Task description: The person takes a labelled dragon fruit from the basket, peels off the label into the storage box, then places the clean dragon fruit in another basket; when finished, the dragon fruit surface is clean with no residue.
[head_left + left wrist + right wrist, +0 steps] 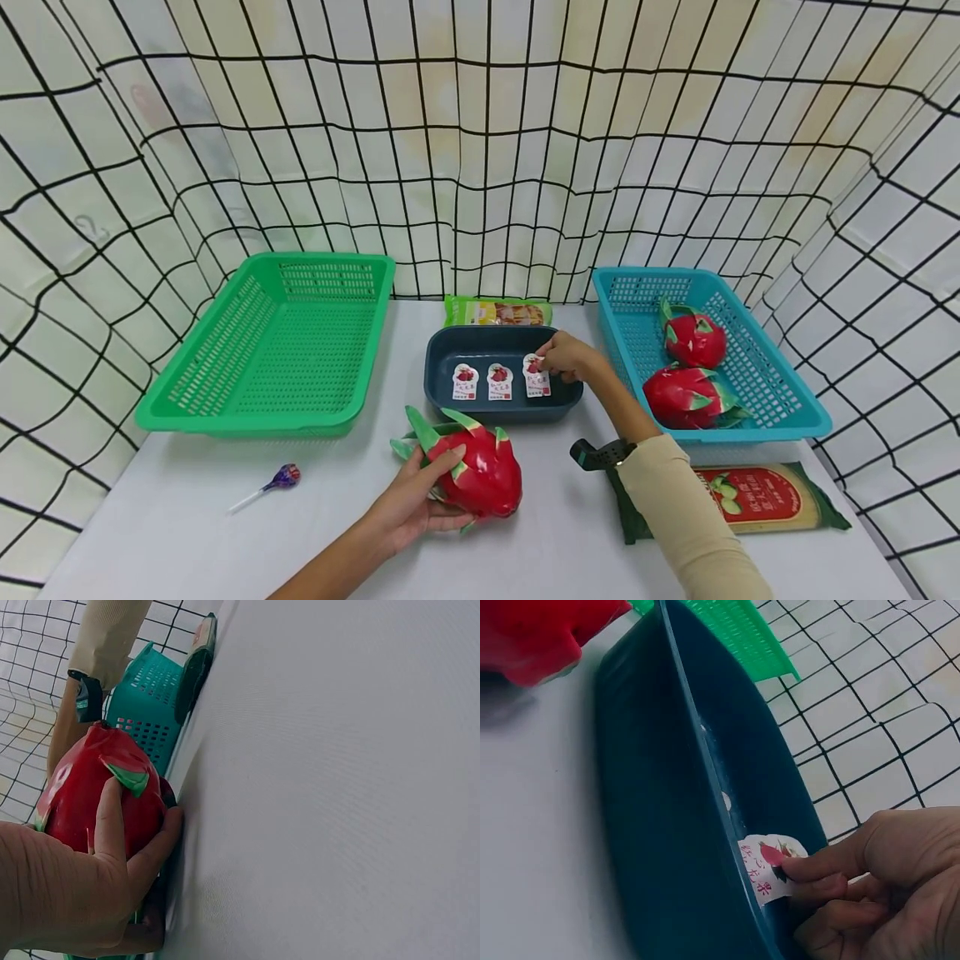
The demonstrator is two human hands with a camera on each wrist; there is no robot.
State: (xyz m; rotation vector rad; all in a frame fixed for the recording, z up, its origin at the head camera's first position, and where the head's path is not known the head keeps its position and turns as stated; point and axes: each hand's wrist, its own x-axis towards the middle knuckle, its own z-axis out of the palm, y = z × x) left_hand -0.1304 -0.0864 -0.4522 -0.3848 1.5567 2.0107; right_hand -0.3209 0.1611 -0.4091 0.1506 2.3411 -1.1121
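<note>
My left hand [420, 500] holds a red dragon fruit [491, 475] with green leaf tips, in front of a dark blue tub [502, 412]. In the left wrist view its fingers wrap the side of the fruit [94, 795]. My right hand [570, 357] reaches into the tub's right end. Thumb and fingers pinch a white label [765, 866] printed with a dragon fruit, as the right wrist view shows. Two similar labels, a left one [465, 382] and a middle one [499, 382], lie in the tub.
A green basket [300, 358] stands at the left, with a lollipop [283, 477] before it. The blue basket [630, 308] at right contains two dragon fruits [686, 396]. A long noodle-like packet [772, 498] lies nearer; a green packet [498, 312] sits behind the tub. Black netting [487, 133] surrounds the table.
</note>
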